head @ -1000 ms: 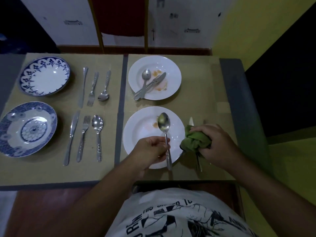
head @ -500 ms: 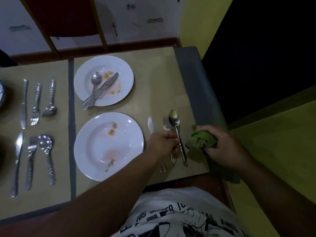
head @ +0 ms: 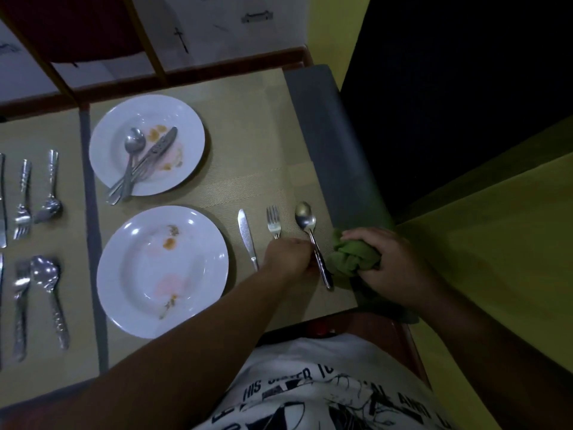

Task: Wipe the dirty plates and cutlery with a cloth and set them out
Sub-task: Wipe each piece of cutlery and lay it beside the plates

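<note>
A stained white plate [head: 161,271] is sitting on the table [head: 254,169]. The right hand [head: 393,262] is clenching a green cloth [head: 350,259]; the left hand [head: 290,256] is apparently pinching the spoon [head: 310,234] beside the fork [head: 273,221].

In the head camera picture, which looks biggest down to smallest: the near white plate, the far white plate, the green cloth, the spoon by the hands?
1. Near white plate, though nearness flatters it.
2. Far white plate.
3. Spoon, longest but thin, versus green cloth, partly hidden by the right hand: unsure.
</note>
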Tool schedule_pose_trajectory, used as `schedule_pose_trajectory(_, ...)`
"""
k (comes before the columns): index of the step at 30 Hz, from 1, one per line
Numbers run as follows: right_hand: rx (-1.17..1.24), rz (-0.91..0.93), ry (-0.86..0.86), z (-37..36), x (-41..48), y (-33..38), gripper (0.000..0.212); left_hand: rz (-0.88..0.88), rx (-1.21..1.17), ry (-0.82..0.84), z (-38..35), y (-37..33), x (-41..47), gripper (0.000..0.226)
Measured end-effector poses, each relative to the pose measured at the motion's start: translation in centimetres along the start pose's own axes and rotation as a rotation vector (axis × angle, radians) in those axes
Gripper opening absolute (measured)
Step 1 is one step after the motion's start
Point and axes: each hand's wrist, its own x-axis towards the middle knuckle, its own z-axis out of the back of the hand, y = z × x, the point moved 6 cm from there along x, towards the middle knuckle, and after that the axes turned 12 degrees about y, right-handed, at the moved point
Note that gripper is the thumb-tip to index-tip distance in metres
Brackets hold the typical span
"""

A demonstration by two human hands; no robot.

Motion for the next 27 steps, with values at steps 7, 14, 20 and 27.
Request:
schedule_pose_trajectory(7,0.007,0.039,0.018,-0.5,0.4,0.6,0.05,-0.015,-0.273,0.033,-0.7,-0.3,-2.2,0.008)
schedule_pose_trajectory(14,-0.016,0.119,0.06,-2.0,2.9,4.4,0.056,-0.117,-0.493,0.057,4.4,-0.5,-6.0,0.025)
schedule_pose_trajectory(20,-0.032,0.326,0.171,-6.9,7.4,11.9,0.056,-0.194,-0.717,-0.103,14.3,2.0,-10.3,0.044)
schedule_pose_trajectory(27,-0.045,0.464,0.331,-12.9,11.3,19.4,0.054,-0.304,-0.759,-0.413,24.1,5.8,-14.7,0.035)
